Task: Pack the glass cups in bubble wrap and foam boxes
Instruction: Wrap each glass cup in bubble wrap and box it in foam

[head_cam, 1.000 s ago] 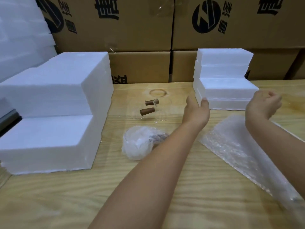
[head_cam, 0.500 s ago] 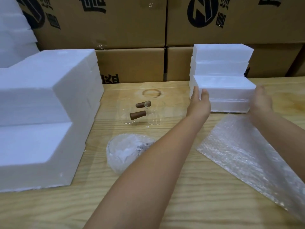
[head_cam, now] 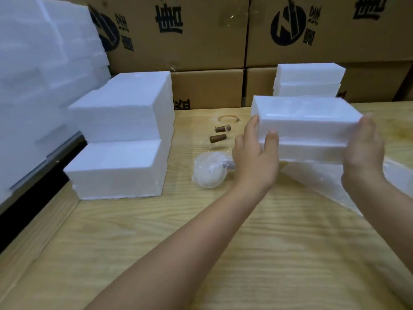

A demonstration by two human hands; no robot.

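I hold a white foam box [head_cam: 306, 121] lifted off the table at centre right. My left hand [head_cam: 254, 153] grips its left end with the thumb on the front face. My right hand [head_cam: 362, 153] grips its right end. A cup wrapped in bubble wrap [head_cam: 210, 173] lies on the table just left of my left hand. Behind it lie two clear glass cups with brown handles [head_cam: 218, 138], partly hidden by my left hand. A sheet of bubble wrap [head_cam: 312, 177] lies flat under the held box.
More white foam boxes [head_cam: 308, 83] stand stacked at the back right. Large foam blocks [head_cam: 125, 108] are stacked in steps on the left of the wooden table [head_cam: 201, 242]. Brown cardboard cartons [head_cam: 201, 41] wall off the back. The table's left edge [head_cam: 44, 231] drops off.
Both hands closed on the ends of the front foam box and lifted it off the right stack, towards me. The camera shifted right and closer.
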